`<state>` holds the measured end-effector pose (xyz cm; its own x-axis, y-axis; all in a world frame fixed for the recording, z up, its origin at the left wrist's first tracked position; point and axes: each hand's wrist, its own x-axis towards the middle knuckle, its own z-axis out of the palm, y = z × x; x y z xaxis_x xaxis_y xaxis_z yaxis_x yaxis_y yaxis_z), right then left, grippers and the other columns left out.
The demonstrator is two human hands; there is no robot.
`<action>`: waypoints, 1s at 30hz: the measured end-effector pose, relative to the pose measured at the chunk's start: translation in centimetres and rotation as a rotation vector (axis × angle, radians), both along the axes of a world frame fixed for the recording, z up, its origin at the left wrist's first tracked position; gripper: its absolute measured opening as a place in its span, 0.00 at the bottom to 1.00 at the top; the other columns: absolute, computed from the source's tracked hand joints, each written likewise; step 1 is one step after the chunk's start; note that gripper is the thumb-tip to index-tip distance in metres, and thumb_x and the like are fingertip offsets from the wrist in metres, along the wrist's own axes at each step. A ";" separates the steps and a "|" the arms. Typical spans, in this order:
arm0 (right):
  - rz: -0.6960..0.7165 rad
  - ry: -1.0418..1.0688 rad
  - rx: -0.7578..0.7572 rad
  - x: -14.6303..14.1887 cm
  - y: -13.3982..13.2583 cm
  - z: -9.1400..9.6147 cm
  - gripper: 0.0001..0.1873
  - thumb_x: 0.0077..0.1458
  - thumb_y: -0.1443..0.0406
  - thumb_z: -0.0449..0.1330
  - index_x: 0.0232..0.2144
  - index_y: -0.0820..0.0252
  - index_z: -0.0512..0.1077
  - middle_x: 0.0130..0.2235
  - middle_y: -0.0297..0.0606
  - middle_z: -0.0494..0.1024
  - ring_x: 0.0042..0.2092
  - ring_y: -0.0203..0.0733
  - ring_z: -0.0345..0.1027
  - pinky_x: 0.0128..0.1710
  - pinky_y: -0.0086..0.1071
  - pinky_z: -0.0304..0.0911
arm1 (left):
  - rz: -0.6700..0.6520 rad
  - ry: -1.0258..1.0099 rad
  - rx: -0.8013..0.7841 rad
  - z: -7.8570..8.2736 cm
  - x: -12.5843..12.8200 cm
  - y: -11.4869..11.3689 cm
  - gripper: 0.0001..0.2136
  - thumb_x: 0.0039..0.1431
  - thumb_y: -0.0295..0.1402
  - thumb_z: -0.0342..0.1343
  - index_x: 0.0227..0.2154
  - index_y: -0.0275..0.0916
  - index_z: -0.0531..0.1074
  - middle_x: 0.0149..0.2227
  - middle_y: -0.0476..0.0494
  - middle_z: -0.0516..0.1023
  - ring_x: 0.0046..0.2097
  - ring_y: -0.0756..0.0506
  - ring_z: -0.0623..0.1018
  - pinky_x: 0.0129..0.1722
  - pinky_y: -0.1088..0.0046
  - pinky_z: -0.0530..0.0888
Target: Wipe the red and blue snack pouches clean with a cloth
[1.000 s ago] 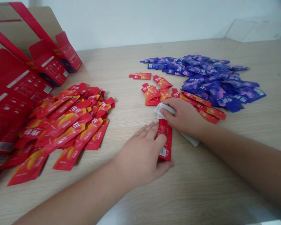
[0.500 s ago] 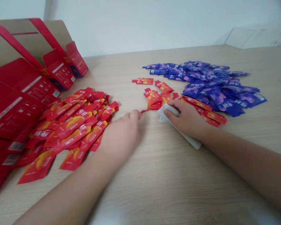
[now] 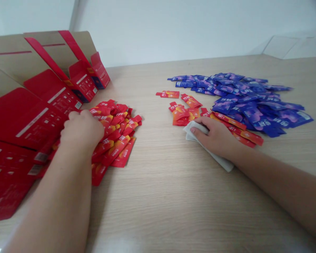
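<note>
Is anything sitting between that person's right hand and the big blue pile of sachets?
Yes. The right hand rests on a white cloth, and a loose row of red sachets lies just beyond it, between the hand and the blue sachets.

left hand [image 3: 82,130] | red sachets [image 3: 116,146] (heaped) | right hand [image 3: 214,137] | white cloth [image 3: 218,158]
</note>
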<state>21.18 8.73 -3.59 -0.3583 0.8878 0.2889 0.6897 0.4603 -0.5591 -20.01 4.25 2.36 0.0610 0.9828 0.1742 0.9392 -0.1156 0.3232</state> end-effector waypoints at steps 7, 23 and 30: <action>0.315 -0.190 0.072 -0.2 -1.1 0.4 0.12 0.69 0.60 0.59 0.48 0.58 0.78 0.47 0.44 0.83 0.48 0.50 0.76 0.48 0.42 0.68 | 0.108 0.262 0.350 -2.1 9.9 -0.9 0.23 0.77 0.39 0.41 0.64 0.37 0.71 0.69 0.35 0.71 0.75 0.32 0.64 0.75 0.42 0.58; 0.766 -0.356 0.324 -1.6 -2.7 1.1 0.14 0.72 0.54 0.58 0.41 0.56 0.77 0.40 0.37 0.82 0.41 0.45 0.72 0.43 0.41 0.62 | -0.152 0.197 0.017 -3.4 23.4 18.3 0.23 0.79 0.44 0.48 0.70 0.43 0.67 0.76 0.37 0.63 0.77 0.27 0.57 0.73 0.35 0.58; 0.738 -0.318 0.363 -2.1 -1.9 -0.2 0.16 0.72 0.51 0.56 0.42 0.54 0.76 0.42 0.36 0.83 0.38 0.44 0.73 0.36 0.40 0.61 | 0.021 0.262 0.028 -3.2 19.9 24.2 0.20 0.73 0.41 0.62 0.61 0.38 0.72 0.61 0.36 0.75 0.57 0.37 0.80 0.55 0.51 0.80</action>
